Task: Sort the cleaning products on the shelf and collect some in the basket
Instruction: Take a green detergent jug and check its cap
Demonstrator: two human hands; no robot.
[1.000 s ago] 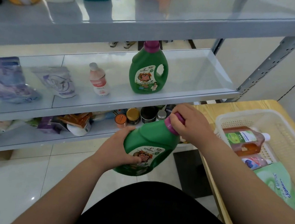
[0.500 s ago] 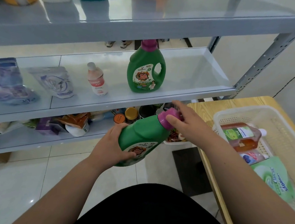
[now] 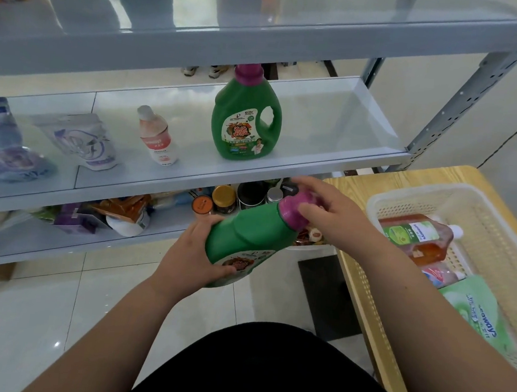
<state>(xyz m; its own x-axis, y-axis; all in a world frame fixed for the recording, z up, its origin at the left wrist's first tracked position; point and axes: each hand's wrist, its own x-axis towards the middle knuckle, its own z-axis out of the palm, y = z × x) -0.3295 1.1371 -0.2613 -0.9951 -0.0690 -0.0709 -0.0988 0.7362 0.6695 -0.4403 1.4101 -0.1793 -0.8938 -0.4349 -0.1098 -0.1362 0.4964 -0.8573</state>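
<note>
the grey shelf (image 3: 284, 170) fills the top, with a twin green jug (image 3: 247, 123) standing at 12 o'clock. the white basket (image 3: 405, 201) waits at 3 o'clock, some bottles inside. the green detergent bottle (image 3: 248, 235) tilts in the middle. the left hand (image 3: 191, 252) wraps its bottom to carry the weight. the right hand (image 3: 326, 216) pinches the purple cap (image 3: 293, 211), maybe to steer it.

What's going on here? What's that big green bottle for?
A person is sorting cleaning products at a shelf. Their left hand grips a green detergent bottle, tilted in the air, while the right hand holds its purple cap. A matching bottle stands upright on the middle shelf. On the wooden table to the right, a basket already holds an orange bottle, a pink bottle and a green pouch.
</note>
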